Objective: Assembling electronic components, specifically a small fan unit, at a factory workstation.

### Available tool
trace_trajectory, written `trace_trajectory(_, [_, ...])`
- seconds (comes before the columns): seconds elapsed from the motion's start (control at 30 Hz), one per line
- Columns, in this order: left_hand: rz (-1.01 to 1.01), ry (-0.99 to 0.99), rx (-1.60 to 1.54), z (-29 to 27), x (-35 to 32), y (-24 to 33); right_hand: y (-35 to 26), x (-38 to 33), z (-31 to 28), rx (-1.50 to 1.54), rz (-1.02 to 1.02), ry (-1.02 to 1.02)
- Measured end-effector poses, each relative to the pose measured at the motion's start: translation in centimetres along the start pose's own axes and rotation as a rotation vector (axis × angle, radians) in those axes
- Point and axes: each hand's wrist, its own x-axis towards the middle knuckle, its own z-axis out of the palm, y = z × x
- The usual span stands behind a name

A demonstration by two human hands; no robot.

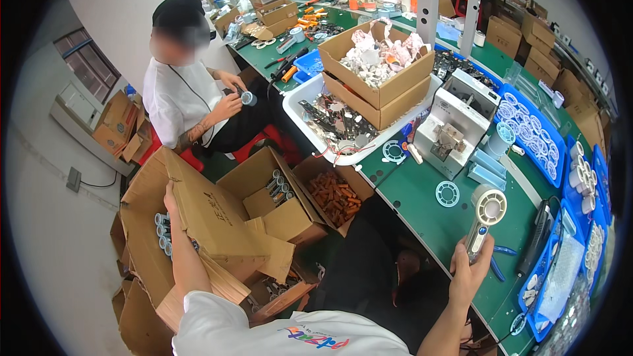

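Since the right hand (469,272) grasps the handheld fan (481,228) low, it could slip; whether the left hand (173,203) grips the carton (214,221) is unclear.

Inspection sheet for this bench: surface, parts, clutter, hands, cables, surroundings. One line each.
Surface: green table, crowded with parts.
Job's things: fan, ring end up; carton, flaps open.
Clutter: tub of mixed parts, scrap box stacked above; pliers loose on table.
Hands: right hand grips fan; left hand at carton's edge, fingers partly hidden.
Cables: black cable along wall.
Surroundings: seated co-worker holding a part; more people beyond.
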Motion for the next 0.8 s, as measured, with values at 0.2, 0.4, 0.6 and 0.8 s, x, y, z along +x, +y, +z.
trace_trajectory(0.2, [0.030,0.018,-0.019,0.1,0.0,-0.1,0.4,0.2,0.0,-0.036,-0.047,0.002])
trace_trajectory(0.4, [0.039,0.003,-0.003,0.3,0.6,-0.5,-0.2,0.0,0.1,0.000,-0.030,0.010])
trace_trajectory(0.6, [0.009,-0.041,0.003,-0.5,1.5,-0.7,0.9,0.1,-0.1,-0.055,-0.069,0.001])
trace_trajectory(0.8, [0.008,-0.003,0.032,-0.1,0.8,-0.6,-0.1,-0.1,0.3,-0.024,-0.032,0.023])
